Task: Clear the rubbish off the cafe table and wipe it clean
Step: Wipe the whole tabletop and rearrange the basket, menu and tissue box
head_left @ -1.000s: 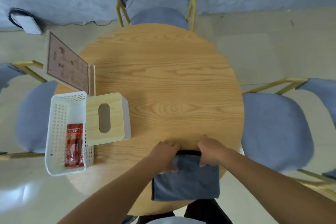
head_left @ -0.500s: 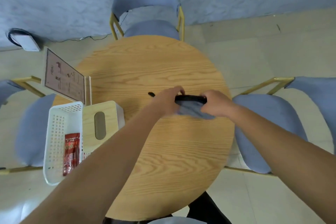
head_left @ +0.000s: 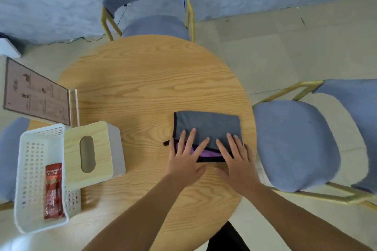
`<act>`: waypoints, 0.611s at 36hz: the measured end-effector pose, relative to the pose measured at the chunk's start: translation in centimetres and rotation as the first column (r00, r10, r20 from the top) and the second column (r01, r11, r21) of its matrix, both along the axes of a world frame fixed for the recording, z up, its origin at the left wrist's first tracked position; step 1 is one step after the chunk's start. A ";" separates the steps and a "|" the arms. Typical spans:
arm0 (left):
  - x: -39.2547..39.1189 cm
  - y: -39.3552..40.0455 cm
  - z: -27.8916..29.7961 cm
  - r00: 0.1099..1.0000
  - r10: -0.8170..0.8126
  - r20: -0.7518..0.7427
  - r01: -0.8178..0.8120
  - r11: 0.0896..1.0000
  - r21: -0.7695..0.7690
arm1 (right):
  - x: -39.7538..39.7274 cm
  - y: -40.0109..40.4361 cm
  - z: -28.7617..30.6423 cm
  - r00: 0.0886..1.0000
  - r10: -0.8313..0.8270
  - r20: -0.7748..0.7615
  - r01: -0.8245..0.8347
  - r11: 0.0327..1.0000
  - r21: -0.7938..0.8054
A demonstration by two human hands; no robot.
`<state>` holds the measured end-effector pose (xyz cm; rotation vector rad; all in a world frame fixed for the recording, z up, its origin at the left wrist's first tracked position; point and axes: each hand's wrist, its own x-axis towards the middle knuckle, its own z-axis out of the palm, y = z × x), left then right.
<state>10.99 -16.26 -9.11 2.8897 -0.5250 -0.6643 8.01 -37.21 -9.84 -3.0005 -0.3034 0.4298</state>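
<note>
Half a second before, both hands had held the cloth [head_left: 207,128] bunched mid-table; it now lay spread flat toward the right side of the round table [head_left: 142,87]. Left hand [head_left: 186,159] and right hand [head_left: 236,159] pressed its near edge with straight, splayed fingers. Left stood a tissue box [head_left: 91,153] and white basket [head_left: 26,179].

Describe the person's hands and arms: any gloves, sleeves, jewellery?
Both the left hand and right hand are bare: no gloves, rings or watch visible. Forearms are uncovered to the frame's edge, with no sleeve or wristband in view. Nails look short and unpainted.
</note>
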 end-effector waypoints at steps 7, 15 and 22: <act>2.4 -1.0 -2.9 0.998 0.049 0.035 -0.050 0.999 0.021 | 2.5 0.5 -1.8 0.997 -0.078 -0.018 0.080 0.986 0.147; 10.1 -2.7 -4.0 0.989 0.059 0.136 -0.052 0.997 -0.051 | 9.5 0.3 -3.3 0.980 -0.192 0.050 0.185 0.974 0.128; 21.9 -3.2 -3.4 0.989 0.087 0.117 -0.084 0.996 -0.034 | 21.6 0.5 -3.4 0.976 -0.197 0.097 0.180 0.969 0.168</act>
